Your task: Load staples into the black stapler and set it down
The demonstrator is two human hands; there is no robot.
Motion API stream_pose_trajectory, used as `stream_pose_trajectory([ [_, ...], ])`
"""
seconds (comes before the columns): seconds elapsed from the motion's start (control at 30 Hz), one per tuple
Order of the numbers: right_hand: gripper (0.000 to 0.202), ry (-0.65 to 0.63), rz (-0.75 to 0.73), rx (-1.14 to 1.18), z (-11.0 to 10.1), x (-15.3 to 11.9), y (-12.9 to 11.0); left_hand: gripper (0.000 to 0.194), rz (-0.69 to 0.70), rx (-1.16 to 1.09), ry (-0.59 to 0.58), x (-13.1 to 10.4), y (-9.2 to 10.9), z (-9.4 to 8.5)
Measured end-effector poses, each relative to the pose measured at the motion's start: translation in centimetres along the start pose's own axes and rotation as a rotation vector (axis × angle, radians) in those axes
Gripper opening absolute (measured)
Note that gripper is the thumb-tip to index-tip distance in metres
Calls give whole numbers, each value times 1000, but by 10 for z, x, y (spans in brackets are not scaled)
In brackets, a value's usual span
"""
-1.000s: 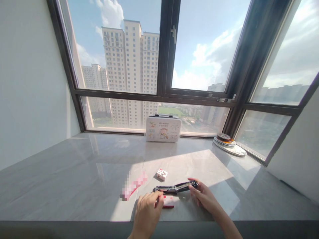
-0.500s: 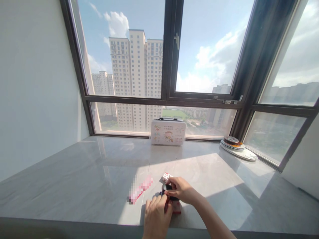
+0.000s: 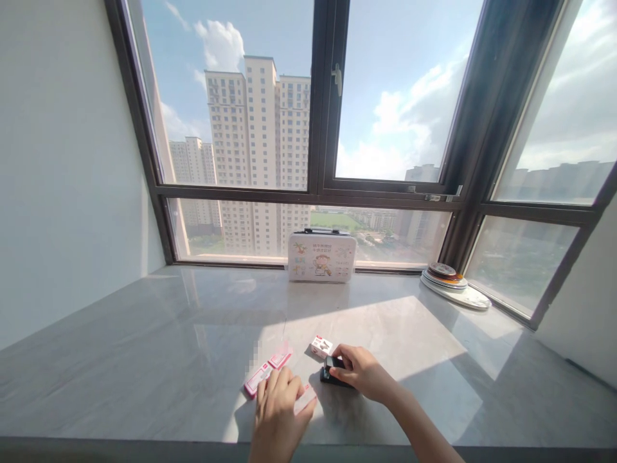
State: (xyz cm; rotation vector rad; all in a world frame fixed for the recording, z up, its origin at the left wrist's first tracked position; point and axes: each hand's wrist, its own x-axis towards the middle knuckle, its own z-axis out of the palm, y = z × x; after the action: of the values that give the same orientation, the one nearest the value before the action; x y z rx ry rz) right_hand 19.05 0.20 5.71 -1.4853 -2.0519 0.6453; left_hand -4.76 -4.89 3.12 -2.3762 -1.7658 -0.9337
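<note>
My right hand (image 3: pixel 355 368) is closed around a black stapler (image 3: pixel 332 374) that rests on the stone ledge. Just behind the stapler lies a small white and red box (image 3: pixel 321 346) with a dark picture on it. My left hand (image 3: pixel 279 402), fingers bent, grips a flat pink-and-white piece (image 3: pixel 305 399) whose edge shows beside the thumb; its far part is covered by the hand. Touching or nearly touching the left fingertips is a pink-and-white package (image 3: pixel 258 379), partly blurred, lying at a slant.
A white case (image 3: pixel 322 257) with cartoon prints and a black handle stands upright against the window. Stacked plates or lids (image 3: pixel 456 288) sit in the right corner. The marble ledge (image 3: pixel 144 360) ends at a front edge near me, with a wall on the left.
My left hand has moved left, away from the stapler, taking the flat pink-and-white piece with it. The right hand stays on the stapler. The view has shifted slightly.
</note>
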Motion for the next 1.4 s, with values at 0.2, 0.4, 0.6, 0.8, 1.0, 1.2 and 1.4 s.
stream_pose_trajectory([
  [0.2, 25, 28, 14, -4, 2, -1, 0, 11, -75, 72, 84, 1, -57, -16],
  [0.4, 26, 27, 26, -13, 4, 0, 3, 18, -42, 41, 99, 12, -86, -5],
  [0.6, 25, 30, 18, 7, 4, -1, 1, 17, 135, -278, -37, 31, -100, -5],
  [0.8, 23, 43, 18, -5, 3, -1, 0, 50, 63, -379, -205, 37, -97, -10],
  [1.0, 15, 79, 32, -84, 6, -4, -7, 62, 125, -328, -219, 37, -76, 15],
  [1.2, 18, 229, 117, -126, 4, -13, 9, 58, -7, -204, -92, 41, -37, 67],
  [1.4, 25, 343, 208, 20, 7, 19, 43, 59, -66, -199, -26, 34, -14, 93],
])
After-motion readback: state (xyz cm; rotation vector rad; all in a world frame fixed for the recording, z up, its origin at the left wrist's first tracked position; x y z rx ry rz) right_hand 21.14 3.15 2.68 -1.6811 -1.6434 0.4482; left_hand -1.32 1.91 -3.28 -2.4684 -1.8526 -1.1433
